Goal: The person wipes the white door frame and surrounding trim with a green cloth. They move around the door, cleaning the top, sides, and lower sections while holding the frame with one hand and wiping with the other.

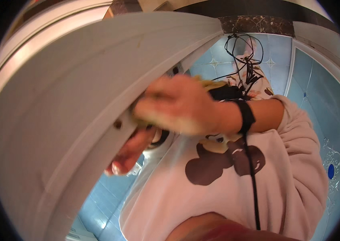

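Observation:
A pale grey door (69,100) fills the left side, its narrow edge turned toward me. Small dark holes are set in that edge. My right hand (178,102), with a black band around its wrist, is blurred and closed over a yellowish cloth (141,121) pressed against the door edge. More yellowish cloth shows behind the hand. Below it, my left hand (127,154) is beside the door edge, fingers stretched out and pointing down. A dark band shows at its wrist. Part of the left palm and its whole forearm are hidden.
Blue floor tiles (105,205) lie below, and blue tiled surface (326,104) continues at the right. A loose bundle of black cable (250,72) hangs in front of my patterned trousers. A dark marbled strip (258,25) crosses the top. Something white (79,235) stands at the bottom left.

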Demonstrator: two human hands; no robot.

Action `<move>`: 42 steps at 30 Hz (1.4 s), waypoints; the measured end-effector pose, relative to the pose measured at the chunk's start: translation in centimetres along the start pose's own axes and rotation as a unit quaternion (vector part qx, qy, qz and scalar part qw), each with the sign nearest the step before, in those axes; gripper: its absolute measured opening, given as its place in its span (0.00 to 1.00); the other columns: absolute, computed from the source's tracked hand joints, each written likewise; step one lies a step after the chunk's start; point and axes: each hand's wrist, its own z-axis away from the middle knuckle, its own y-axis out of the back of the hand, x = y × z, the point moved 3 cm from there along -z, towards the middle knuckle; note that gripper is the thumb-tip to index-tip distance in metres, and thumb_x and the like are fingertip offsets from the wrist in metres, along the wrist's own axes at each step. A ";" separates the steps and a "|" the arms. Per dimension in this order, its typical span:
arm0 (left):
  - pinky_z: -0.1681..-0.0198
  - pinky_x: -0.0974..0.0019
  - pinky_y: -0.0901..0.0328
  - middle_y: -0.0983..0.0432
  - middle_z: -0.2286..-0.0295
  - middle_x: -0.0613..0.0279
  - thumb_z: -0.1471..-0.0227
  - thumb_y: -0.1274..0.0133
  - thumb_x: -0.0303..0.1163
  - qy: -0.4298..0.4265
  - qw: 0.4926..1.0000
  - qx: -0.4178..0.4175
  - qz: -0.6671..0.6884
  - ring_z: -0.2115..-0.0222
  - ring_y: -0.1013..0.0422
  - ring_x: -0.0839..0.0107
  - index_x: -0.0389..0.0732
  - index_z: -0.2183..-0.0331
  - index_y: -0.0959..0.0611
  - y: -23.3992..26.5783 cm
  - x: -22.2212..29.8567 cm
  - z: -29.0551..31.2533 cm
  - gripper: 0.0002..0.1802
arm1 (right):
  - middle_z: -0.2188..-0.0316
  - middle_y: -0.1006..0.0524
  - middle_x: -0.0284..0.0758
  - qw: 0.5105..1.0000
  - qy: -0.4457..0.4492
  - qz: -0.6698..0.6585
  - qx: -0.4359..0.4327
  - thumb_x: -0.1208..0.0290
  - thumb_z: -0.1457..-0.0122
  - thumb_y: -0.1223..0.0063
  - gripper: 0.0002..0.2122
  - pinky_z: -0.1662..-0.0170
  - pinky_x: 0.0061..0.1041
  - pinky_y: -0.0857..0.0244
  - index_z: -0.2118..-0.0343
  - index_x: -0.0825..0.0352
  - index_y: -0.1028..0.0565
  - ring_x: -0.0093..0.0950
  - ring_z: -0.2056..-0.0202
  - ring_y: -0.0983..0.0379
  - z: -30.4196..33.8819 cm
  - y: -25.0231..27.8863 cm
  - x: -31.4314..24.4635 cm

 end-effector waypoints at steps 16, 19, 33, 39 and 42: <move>0.39 0.50 0.43 0.40 0.45 0.56 0.36 0.55 0.31 -0.002 0.887 -0.020 0.461 0.40 0.43 0.61 0.42 0.47 0.32 -0.9 10.4 3.6 0.16 | 0.60 0.25 0.36 0.932 -0.337 0.062 0.122 0.75 0.44 0.42 0.14 0.61 0.37 0.28 0.53 0.56 0.22 0.42 0.63 0.23 13.1 9.6 21.3; 0.36 0.47 0.48 0.44 0.43 0.59 0.37 0.55 0.33 -0.072 0.908 -0.048 0.411 0.38 0.50 0.64 0.45 0.48 0.33 -2.7 12.9 2.2 0.16 | 0.61 0.25 0.37 0.921 -0.338 0.087 0.173 0.75 0.44 0.42 0.15 0.61 0.37 0.28 0.53 0.55 0.22 0.42 0.63 0.23 12.3 10.0 20.4; 0.44 0.52 0.35 0.42 0.42 0.60 0.40 0.56 0.27 0.052 0.843 -0.055 0.533 0.43 0.39 0.61 0.45 0.48 0.30 -8.1 14.7 3.3 0.18 | 0.62 0.25 0.41 0.919 -0.238 0.218 0.227 0.77 0.48 0.42 0.17 0.61 0.40 0.27 0.54 0.56 0.22 0.44 0.65 0.23 9.4 14.0 21.9; 0.41 0.53 0.41 0.41 0.48 0.61 0.47 0.46 0.32 0.094 0.837 -0.032 0.539 0.44 0.43 0.67 0.43 0.54 0.31 -7.4 16.6 2.9 0.19 | 0.53 0.29 0.41 0.935 -0.201 0.176 0.235 0.80 0.49 0.42 0.23 0.56 0.37 0.31 0.48 0.57 0.24 0.42 0.58 0.27 10.4 13.1 20.4; 0.42 0.54 0.41 0.41 0.49 0.61 0.48 0.46 0.31 0.104 0.827 -0.013 0.552 0.46 0.42 0.67 0.43 0.54 0.32 -7.0 17.2 2.5 0.19 | 0.57 0.26 0.38 0.923 -0.201 0.254 0.208 0.73 0.50 0.38 0.23 0.56 0.39 0.31 0.48 0.55 0.23 0.40 0.57 0.26 11.3 14.4 21.5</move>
